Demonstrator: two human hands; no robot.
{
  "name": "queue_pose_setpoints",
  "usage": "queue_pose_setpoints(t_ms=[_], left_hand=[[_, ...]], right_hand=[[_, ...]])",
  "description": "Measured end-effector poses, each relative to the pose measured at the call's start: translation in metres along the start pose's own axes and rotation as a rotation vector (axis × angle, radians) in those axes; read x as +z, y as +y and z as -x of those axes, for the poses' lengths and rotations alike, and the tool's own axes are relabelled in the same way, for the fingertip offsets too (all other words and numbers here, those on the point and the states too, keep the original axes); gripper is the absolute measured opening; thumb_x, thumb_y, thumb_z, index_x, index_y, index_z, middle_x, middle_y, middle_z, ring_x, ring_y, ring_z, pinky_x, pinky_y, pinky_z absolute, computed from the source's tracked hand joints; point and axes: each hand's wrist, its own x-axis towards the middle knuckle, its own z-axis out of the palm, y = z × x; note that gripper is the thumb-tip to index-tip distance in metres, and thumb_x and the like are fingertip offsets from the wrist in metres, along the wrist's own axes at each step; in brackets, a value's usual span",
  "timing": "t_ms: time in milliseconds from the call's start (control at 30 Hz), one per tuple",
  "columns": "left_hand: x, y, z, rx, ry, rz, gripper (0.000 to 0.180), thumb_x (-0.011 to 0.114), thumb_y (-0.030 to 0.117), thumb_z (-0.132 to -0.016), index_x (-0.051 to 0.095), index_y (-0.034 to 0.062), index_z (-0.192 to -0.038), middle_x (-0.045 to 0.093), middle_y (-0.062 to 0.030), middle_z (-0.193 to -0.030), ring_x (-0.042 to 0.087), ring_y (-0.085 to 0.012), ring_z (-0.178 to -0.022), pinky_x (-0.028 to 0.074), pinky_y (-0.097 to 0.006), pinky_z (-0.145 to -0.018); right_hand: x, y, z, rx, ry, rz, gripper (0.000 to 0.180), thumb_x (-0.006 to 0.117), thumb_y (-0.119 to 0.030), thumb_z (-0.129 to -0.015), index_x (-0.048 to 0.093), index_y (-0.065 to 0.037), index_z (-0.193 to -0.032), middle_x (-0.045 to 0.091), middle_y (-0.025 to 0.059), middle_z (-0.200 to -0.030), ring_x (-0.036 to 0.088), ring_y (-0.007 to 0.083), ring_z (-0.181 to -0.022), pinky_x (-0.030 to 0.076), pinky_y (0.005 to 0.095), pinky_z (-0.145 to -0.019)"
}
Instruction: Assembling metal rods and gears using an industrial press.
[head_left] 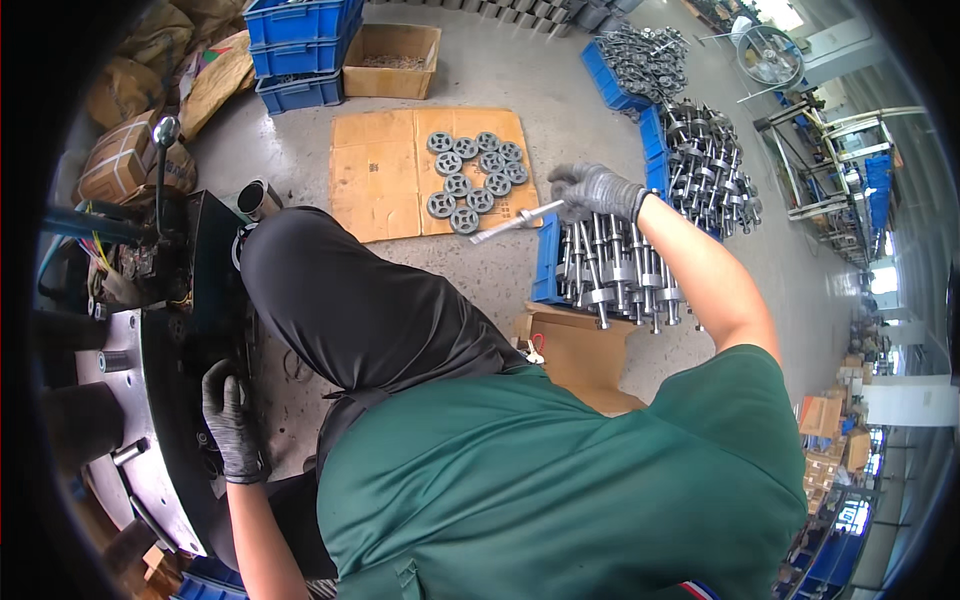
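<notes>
My right hand (592,190), in a grey knit glove, is closed on one end of a stepped metal shaft (518,221). The shaft sticks out to the left, slightly tilted, with a small collar along it. Beneath that hand, a blue crate (548,262) holds many similar metal shafts (598,262) with thick collars. My left hand (231,420), gloved too, is low beside the steel plate of a machine (150,400). Its fingers are loosely bent and apart, and I see nothing in them.
Several spoked grey wheels (457,185) lie on flattened cardboard (375,180) ahead. Blue bins (300,55) are stacked behind, beside a carton (392,62). More crates of metal parts (705,165) line the right. A ball-topped lever (163,160) rises from the machine.
</notes>
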Motion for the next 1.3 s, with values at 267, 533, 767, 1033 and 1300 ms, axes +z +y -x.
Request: queue_pose_setpoints(t_ms=[267,533,767,1033,1300], left_hand=[[-0.003,-0.004,-0.001,-0.03,0.079,0.061,0.028,0.063,0.022,-0.104,0.063,0.0034,-0.126,0.063,-0.0022,-0.117,0.056,-0.0126,-0.109,0.045,-0.028,-0.101],[0.003,0.001,-0.006,0.024,0.062,-0.049,0.032,0.065,0.023,-0.104,0.063,0.0031,-0.128,0.064,-0.0027,-0.117,0.057,-0.0131,-0.109,0.045,-0.029,-0.101],[-0.002,0.005,-0.001,0.057,0.077,-0.094,0.033,0.065,0.023,-0.104,0.063,0.0024,-0.129,0.065,-0.0036,-0.119,0.058,-0.0146,-0.11,0.045,-0.03,-0.102],[-0.011,-0.011,-0.007,0.085,0.041,-0.108,0.034,0.065,0.024,-0.105,0.063,0.0044,-0.132,0.064,-0.0016,-0.122,0.057,-0.0111,-0.11,0.046,-0.026,-0.097],[-0.011,-0.007,-0.007,0.12,0.062,-0.155,0.032,0.064,0.019,-0.105,0.062,0.0032,-0.133,0.064,-0.0037,-0.125,0.057,-0.0135,-0.114,0.044,-0.028,-0.102]], right_hand=[[-0.031,0.022,0.016,0.159,-0.181,0.623,0.056,0.068,-0.003,-0.089,0.06,-0.008,-0.145,0.073,0.0095,-0.11,0.069,0.0159,-0.092,0.057,0.0302,-0.082],[-0.058,0.091,-0.019,0.245,0.075,-0.147,0.055,0.064,-0.008,-0.094,0.055,-0.005,-0.148,0.074,0.0075,-0.105,0.07,0.0149,-0.084,0.058,0.0304,-0.072],[-0.037,0.023,-0.007,0.117,0.03,0.422,0.052,0.068,-0.014,-0.094,0.058,-0.005,-0.143,0.076,0.0134,-0.108,0.074,0.0218,-0.095,0.059,0.0331,-0.087],[-0.078,0.122,0.005,-0.308,0.232,1.44,0.049,0.07,-0.029,-0.09,0.065,-0.019,-0.138,0.069,0.0104,-0.133,0.061,0.033,-0.127,0.046,0.0475,-0.109],[-0.027,0.122,-0.01,-0.114,0.628,1.022,0.056,0.066,-0.04,-0.091,0.061,-0.015,-0.141,0.068,0.0162,-0.13,0.061,0.037,-0.122,0.045,0.0498,-0.11]])
